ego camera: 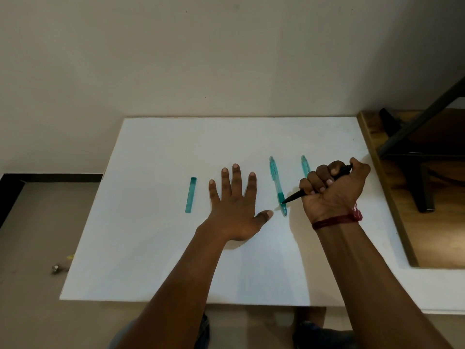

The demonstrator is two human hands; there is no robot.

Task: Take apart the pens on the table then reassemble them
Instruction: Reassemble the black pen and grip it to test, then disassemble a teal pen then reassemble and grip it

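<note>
Right hand (334, 187) clamps black pen (294, 197) in a fist, tip pointing 8 o'clock toward left hand (232, 205), which lies flat with fingers spread. Teal pen (276, 182) between them runs 12–6.

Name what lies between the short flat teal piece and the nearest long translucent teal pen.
The left hand, fingers spread flat on the white table, in the head view.

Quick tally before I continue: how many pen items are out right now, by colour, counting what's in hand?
Teal pens: 2, lying on the table
Black pen: 1, gripped in the right hand
Loose teal piece: 1, left of the flat left hand
Total: 4
</note>
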